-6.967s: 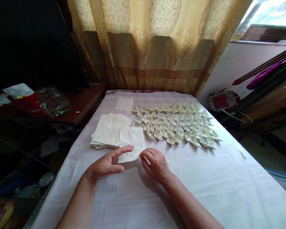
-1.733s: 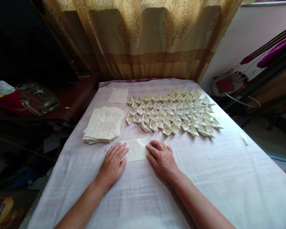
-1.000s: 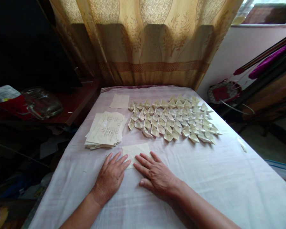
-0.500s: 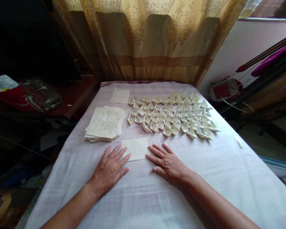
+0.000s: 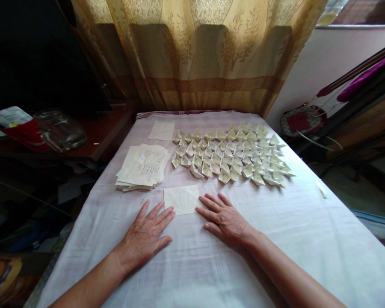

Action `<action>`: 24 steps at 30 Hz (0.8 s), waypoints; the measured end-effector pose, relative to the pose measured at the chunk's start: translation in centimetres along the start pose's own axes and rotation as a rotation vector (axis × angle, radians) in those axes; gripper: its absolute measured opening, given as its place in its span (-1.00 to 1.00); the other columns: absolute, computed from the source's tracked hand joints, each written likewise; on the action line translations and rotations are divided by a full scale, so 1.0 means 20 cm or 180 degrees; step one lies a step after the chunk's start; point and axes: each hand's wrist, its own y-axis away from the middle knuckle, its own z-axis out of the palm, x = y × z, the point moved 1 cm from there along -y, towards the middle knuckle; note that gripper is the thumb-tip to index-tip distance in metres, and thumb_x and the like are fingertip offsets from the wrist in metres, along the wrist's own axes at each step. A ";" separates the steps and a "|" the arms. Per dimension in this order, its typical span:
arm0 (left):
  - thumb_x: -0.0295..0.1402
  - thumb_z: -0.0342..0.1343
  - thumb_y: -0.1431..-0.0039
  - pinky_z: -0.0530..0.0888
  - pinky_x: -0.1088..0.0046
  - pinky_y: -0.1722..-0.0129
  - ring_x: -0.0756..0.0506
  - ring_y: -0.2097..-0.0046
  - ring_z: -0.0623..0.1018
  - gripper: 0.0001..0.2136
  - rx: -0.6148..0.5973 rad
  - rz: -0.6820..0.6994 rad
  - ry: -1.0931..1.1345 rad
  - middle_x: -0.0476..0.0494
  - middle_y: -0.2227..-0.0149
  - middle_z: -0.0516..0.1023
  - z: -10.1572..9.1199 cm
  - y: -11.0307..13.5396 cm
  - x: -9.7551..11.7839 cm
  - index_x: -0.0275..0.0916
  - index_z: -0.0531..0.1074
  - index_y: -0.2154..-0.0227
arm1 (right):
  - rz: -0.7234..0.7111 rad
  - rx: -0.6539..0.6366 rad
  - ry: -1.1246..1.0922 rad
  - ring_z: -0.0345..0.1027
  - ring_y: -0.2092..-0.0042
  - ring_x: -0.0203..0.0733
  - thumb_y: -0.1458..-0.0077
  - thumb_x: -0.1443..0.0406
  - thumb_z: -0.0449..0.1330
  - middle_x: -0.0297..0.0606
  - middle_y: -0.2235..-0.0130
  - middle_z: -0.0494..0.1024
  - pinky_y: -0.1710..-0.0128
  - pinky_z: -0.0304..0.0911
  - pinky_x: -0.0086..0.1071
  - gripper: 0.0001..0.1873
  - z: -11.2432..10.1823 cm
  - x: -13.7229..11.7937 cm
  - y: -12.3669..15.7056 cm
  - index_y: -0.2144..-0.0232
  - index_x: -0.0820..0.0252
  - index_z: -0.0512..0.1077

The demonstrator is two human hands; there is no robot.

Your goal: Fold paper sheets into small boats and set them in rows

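Note:
A small cream sheet of paper (image 5: 181, 199) lies flat on the white-covered table, a faint slanting line across its upper right part. My left hand (image 5: 150, 229) rests palm down with fingers spread, its fingertips at the sheet's lower left corner. On the other side, my right hand (image 5: 223, 220) lies flat and open, fingertips touching the sheet's right edge. Neither hand grips anything. Beyond the sheet stand several rows of folded paper boats (image 5: 224, 154). A stack of handwritten sheets (image 5: 143, 167) sits to the left of the boats.
A single blank sheet (image 5: 161, 130) lies behind the stack. At the left, a brown side table (image 5: 99, 147) holds a glass jug (image 5: 62, 130) and a red packet (image 5: 27, 134). A patterned curtain (image 5: 208, 55) hangs behind the table. A small white object (image 5: 321, 189) lies near the right edge.
My left hand has slid slightly back, its fingers now covering less of the sheet's left side. The right hand stays nearly where it was. The camera view has shifted slightly.

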 end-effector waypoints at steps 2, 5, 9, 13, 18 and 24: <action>-0.08 0.02 -0.30 -0.28 0.05 -0.34 -0.22 -0.32 0.24 -0.47 0.0139 0.0075 -0.0068 -0.08 -0.25 0.40 -0.01 0.04 -0.04 -0.08 0.21 -0.28 | 0.0022 0.0058 -0.0027 -0.05 -0.37 0.11 -0.30 0.09 0.07 -0.15 -0.36 0.14 -0.28 -0.16 0.21 -0.48 0.00 -0.01 0.00 -0.27 -0.06 0.24; -0.11 0.06 -0.28 -0.14 0.07 -0.33 -0.22 -0.27 0.30 -0.52 0.0390 0.0155 -0.0079 -0.07 -0.18 0.47 -0.02 0.04 -0.04 -0.10 0.31 -0.22 | 0.0174 0.0303 -0.0076 0.05 -0.34 0.10 -0.29 0.16 0.10 -0.16 -0.31 0.25 -0.28 -0.13 0.19 -0.56 -0.01 -0.05 -0.02 -0.20 -0.06 0.35; -0.25 0.14 -0.27 0.08 0.07 -0.28 -0.19 -0.07 0.48 -0.76 0.0673 0.0045 -0.0017 -0.09 0.05 0.61 -0.08 -0.06 0.01 -0.16 0.48 0.05 | 0.0384 0.0724 -0.0122 0.23 -0.24 0.08 -0.24 0.24 0.16 -0.20 -0.18 0.45 -0.23 -0.01 0.14 -0.72 0.00 -0.09 -0.06 0.02 -0.03 0.52; -0.23 0.24 -0.17 0.28 0.07 -0.14 -0.19 0.17 0.52 -0.77 0.0478 0.0007 -0.0397 -0.13 0.29 0.56 -0.11 -0.22 0.08 -0.24 0.45 0.19 | 0.0267 0.1015 -0.0112 0.28 -0.19 0.06 -0.20 0.29 0.18 -0.16 -0.12 0.50 -0.20 0.06 0.06 -0.75 0.02 -0.10 -0.10 0.08 0.07 0.53; -0.40 0.15 -0.23 0.45 0.26 0.29 -0.20 0.29 0.54 -0.92 0.0184 0.0426 -0.0740 -0.19 0.38 0.52 -0.09 -0.36 0.13 -0.28 0.41 0.37 | 0.0031 0.1096 -0.0051 0.33 -0.12 0.02 -0.21 0.30 0.16 -0.15 -0.08 0.53 -0.15 0.16 -0.01 -0.75 0.03 -0.09 -0.12 0.06 0.11 0.51; -0.60 0.01 -0.24 0.40 0.40 0.49 -0.11 0.47 0.52 -0.83 0.0070 0.0575 -0.0814 -0.14 0.46 0.49 -0.05 -0.41 0.17 -0.29 0.39 0.42 | 0.0014 0.1128 -0.0069 0.32 -0.12 0.03 -0.20 0.25 0.19 -0.14 -0.07 0.52 -0.12 0.18 -0.06 -0.73 0.02 -0.09 -0.12 0.06 0.13 0.50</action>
